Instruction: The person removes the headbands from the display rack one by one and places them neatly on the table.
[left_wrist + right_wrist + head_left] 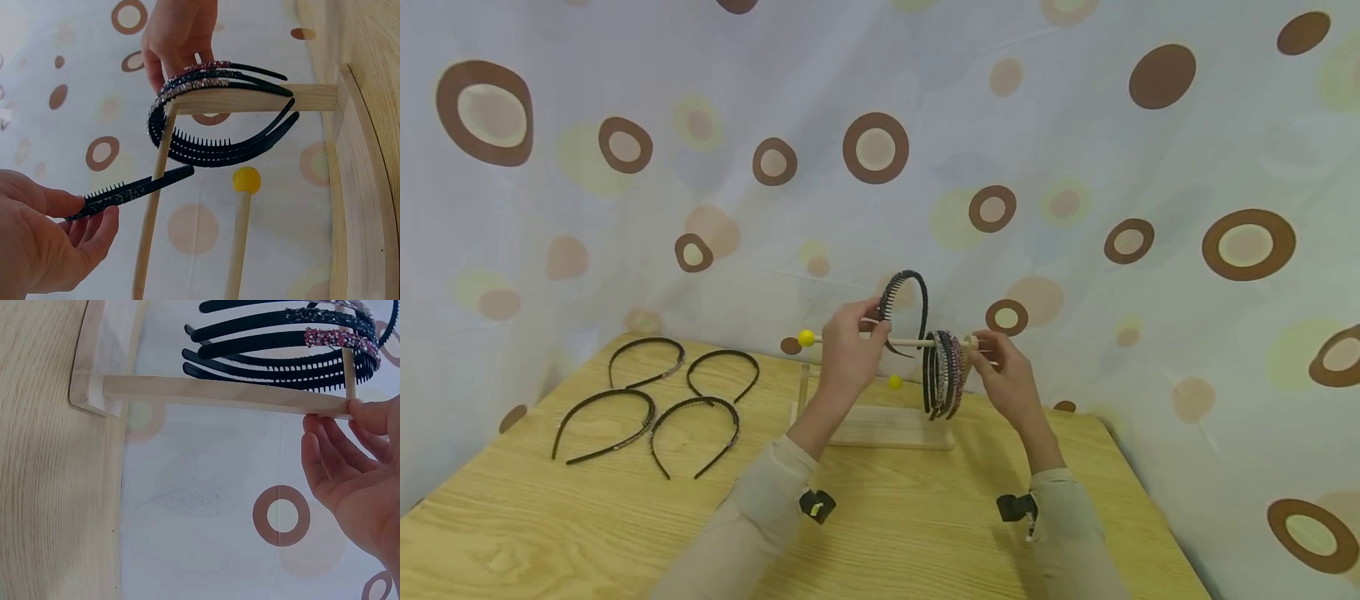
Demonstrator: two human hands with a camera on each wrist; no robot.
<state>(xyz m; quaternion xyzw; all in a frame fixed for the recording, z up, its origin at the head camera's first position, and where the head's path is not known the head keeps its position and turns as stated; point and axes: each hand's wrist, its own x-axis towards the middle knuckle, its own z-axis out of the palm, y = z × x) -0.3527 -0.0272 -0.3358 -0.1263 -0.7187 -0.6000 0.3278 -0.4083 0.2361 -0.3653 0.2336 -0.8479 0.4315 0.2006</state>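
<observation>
My left hand [850, 354] pinches a black toothed headband [128, 195] between thumb and fingers. In the head view it stands arched over a thin wooden rod [906, 342], whose left end carries a yellow ball [806, 338]. Several headbands [952, 375], some with sparkling stones, hang together near the rod's right end. There my right hand [1009, 379] holds the top of the upright post [219, 392] of the wooden stand, thumb on one side and fingertips on the other. In the left wrist view the held headband's tip crosses the rod.
The stand's pale base [887, 429] rests on the wooden table [625, 533] near its back edge. A second yellow ball [895, 382] tops a lower rod. Several black headbands [733, 410] lie at the table's left. A patterned curtain [820, 225] hangs close behind.
</observation>
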